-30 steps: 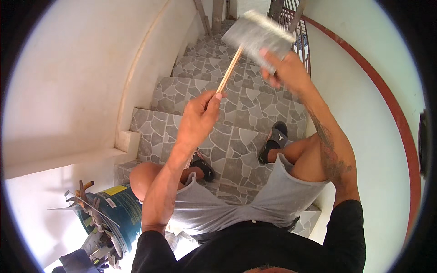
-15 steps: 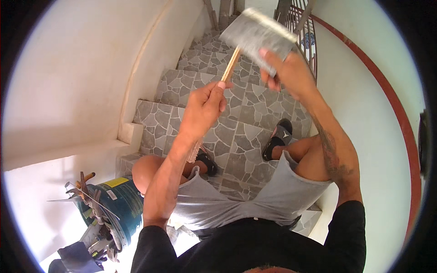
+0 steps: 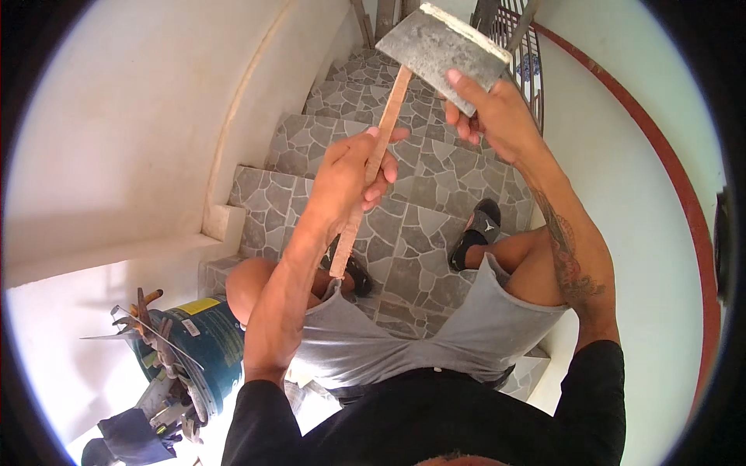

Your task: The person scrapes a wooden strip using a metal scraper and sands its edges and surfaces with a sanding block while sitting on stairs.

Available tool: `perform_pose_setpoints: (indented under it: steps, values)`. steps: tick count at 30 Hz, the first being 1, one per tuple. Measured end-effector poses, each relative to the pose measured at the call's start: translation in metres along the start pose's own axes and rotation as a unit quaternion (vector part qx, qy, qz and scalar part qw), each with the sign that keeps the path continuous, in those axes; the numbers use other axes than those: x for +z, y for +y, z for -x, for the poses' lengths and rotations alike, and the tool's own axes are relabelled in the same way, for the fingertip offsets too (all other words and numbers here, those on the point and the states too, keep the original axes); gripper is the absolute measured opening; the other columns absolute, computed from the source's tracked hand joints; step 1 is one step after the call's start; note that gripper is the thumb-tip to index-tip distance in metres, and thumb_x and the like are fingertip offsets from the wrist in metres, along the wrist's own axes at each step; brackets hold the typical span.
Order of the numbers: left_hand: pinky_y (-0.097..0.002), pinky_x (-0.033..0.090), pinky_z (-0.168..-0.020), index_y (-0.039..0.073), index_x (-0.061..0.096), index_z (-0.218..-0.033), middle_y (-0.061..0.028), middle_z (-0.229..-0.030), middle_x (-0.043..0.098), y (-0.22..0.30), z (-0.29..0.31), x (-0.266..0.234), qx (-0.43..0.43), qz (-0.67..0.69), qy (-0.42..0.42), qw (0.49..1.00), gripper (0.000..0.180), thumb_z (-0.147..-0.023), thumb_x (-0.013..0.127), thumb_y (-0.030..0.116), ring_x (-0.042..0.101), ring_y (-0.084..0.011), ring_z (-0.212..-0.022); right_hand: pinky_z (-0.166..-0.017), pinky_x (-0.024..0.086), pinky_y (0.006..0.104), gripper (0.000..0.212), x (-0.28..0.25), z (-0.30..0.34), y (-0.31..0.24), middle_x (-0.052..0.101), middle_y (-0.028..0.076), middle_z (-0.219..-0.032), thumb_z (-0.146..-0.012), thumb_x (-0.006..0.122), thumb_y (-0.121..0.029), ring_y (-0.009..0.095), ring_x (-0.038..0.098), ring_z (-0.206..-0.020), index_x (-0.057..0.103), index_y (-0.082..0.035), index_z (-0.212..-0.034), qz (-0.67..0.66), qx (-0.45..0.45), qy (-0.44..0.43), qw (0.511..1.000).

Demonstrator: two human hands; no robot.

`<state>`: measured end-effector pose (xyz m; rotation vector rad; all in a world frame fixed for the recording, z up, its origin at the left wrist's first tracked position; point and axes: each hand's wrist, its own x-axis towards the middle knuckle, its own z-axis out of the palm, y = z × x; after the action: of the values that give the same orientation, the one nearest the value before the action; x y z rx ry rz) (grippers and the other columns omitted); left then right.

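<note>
My left hand (image 3: 353, 171) grips the long wooden handle (image 3: 371, 171) of a plastering float about halfway along. The handle slants up to a flat grey cement-crusted board (image 3: 443, 43) held in front of me. My right hand (image 3: 493, 113) holds the board's lower right edge, fingers over its face. I sit on stone-patterned tiled stairs (image 3: 435, 179), with both bare knees and dark sandals (image 3: 475, 229) below the tool.
A blue bucket (image 3: 206, 346) full of hand tools and trowels stands at the lower left by the white stair wall (image 3: 140, 132). A metal railing (image 3: 522, 58) runs at the upper right beside a white wall with a red stripe (image 3: 668, 163).
The float and both hands have come closer to me and slightly lower. My left hand has slid a little along the handle; the right hand stays on the board.
</note>
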<state>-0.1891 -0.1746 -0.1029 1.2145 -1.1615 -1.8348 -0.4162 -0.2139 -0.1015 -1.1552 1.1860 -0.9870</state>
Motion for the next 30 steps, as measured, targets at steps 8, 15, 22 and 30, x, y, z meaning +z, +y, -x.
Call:
perform_pose_setpoints:
  steps: [8,15,22,30]
  values:
    - [-0.0213,0.029,-0.036,-0.009,0.054,-0.128,-0.0003,-0.067,0.052,0.001,-0.003,-0.002,-0.003,0.067,-0.016,0.998,0.051,-0.102,0.033,0.029,0.036,-0.0044,-0.042,-0.042,0.045,0.0258,0.040,-0.006,-0.002,0.002,0.066,0.008,-0.068,-0.097,0.060,-0.041,0.012,0.060,-0.050,0.067,-0.002,-0.090,0.003,0.001,-0.034,0.999]
    - [-0.0237,0.031,-0.038,-0.009,0.051,-0.130,-0.0038,-0.071,0.055,0.001,-0.002,-0.013,-0.040,0.079,-0.049,0.995,0.046,-0.097,0.041,0.021,0.039,-0.0068,-0.045,-0.041,0.044,0.0254,0.045,-0.001,-0.005,-0.002,0.065,0.006,-0.065,-0.096,0.062,-0.045,0.011,0.059,-0.048,0.066,-0.001,-0.087,0.000,0.011,-0.063,0.998]
    - [-0.0235,0.033,-0.041,-0.009,0.046,-0.138,-0.0040,-0.076,0.056,0.003,0.000,-0.010,0.001,0.063,-0.047,0.997,0.052,-0.092,0.039,0.015,0.041,-0.0074,-0.048,-0.037,0.037,0.0229,0.048,0.001,0.004,-0.005,0.059,0.003,-0.059,-0.093,0.063,-0.050,0.008,0.050,-0.041,0.064,-0.003,-0.086,0.080,0.022,-0.083,0.993]
    - [-0.0226,0.034,-0.042,-0.008,0.045,-0.140,-0.0027,-0.078,0.055,-0.002,0.001,-0.006,-0.015,-0.007,0.004,1.000,0.055,-0.092,0.038,0.018,0.040,-0.0057,-0.051,-0.037,0.039,0.0244,0.044,-0.002,0.007,-0.013,0.062,0.004,-0.060,-0.096,0.061,-0.044,0.009,0.054,-0.044,0.066,-0.003,-0.083,0.111,0.039,-0.112,0.987]
